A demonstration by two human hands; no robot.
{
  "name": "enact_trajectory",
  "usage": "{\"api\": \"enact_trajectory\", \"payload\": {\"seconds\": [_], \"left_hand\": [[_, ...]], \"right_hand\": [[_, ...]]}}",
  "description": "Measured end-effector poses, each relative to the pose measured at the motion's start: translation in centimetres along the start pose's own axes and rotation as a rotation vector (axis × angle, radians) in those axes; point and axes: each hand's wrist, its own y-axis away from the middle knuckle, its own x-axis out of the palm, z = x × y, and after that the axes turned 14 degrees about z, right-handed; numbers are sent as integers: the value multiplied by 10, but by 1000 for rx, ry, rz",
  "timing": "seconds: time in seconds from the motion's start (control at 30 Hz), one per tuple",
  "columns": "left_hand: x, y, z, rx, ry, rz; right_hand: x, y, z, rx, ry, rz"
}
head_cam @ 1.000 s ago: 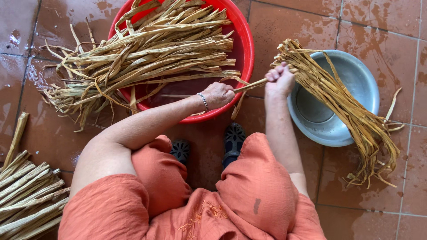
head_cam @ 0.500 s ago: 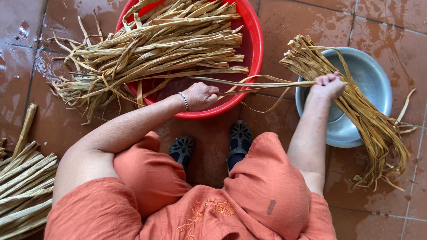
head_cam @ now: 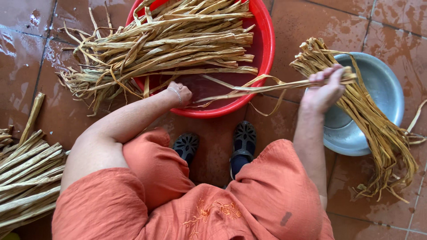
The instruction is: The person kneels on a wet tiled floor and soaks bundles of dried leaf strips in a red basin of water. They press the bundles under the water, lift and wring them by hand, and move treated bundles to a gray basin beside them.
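Head view: a person's left hand [head_cam: 180,94], at centre frame, pinches one end of a long tan strip [head_cam: 249,88] at the red basin's [head_cam: 266,40] rim. The right hand [head_cam: 327,86], centre right, grips the strip's other end over a bundle of strips [head_cam: 371,126] draped across the metal bowl [head_cam: 382,89].

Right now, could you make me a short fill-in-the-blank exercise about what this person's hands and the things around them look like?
1. The big round basin heaped with straw-coloured strips is ____ in colour.
2. The right hand holds one end of a long strip above a bowl made of ____.
3. The left hand rests at the rim of the ____ basin.
4. The loose bundle of strips lies draped across the ____ bowl.

Missing words: red; metal; red; metal
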Motion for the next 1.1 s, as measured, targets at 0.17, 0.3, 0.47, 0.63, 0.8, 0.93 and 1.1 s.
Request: {"api": "enact_trajectory", "payload": {"seconds": [0.17,0.3,0.47,0.63,0.8,0.93,1.1], "left_hand": [[-31,-19,1,-14,114,-126],[-51,-36,-12,66,70,-605],[-50,-49,-34,25,212,-596],[-51,-59,-49,56,548,-529],[-49,-55,-57,390,870,-765],[-43,-40,-69,543,1094,-559],[-53,-20,-78,519,1330,-198]], "right_hand": [[89,59,-44,183,150,173],[109,78,-58,319,110,180],[69,77,-68,369,-23,75],[17,74,-90,485,-51,103],[13,64,-105,657,-122,-30],[33,58,-102,637,-118,10],[54,62,-95,453,113,21]]}}
